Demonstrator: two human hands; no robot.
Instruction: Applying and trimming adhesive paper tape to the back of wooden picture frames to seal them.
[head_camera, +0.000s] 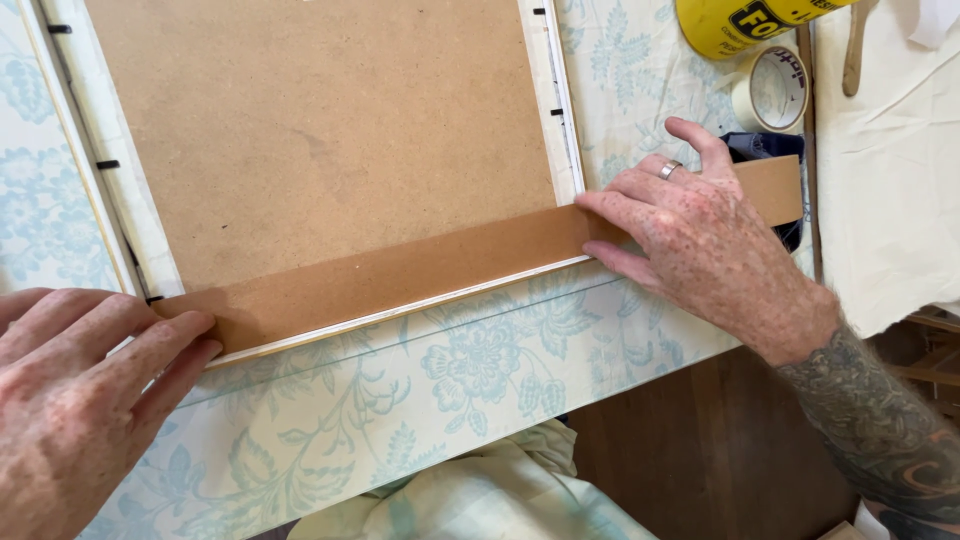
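Brown paper tape strip (400, 272) lies along the near edge of the picture frame back (320, 130), long axis running low-left to high-right, overlapping the backing board and the white frame edge (420, 305). Left hand (75, 395) is at the strip's left end, fingers flat and together, tips pressing the tape down; nothing pinched. Right hand (700, 245) sits at the far right, fingers spread flat on the strip near the frame corner, w/ the tape's free end (775, 188) running on past the fingers, off the frame. Both hands are on the strip, one per end; the middle lies bare between them. Tape roll (775, 88) and yellow can (745, 20) sit well apart, beyond the right hand on the floral cloth (480, 380).
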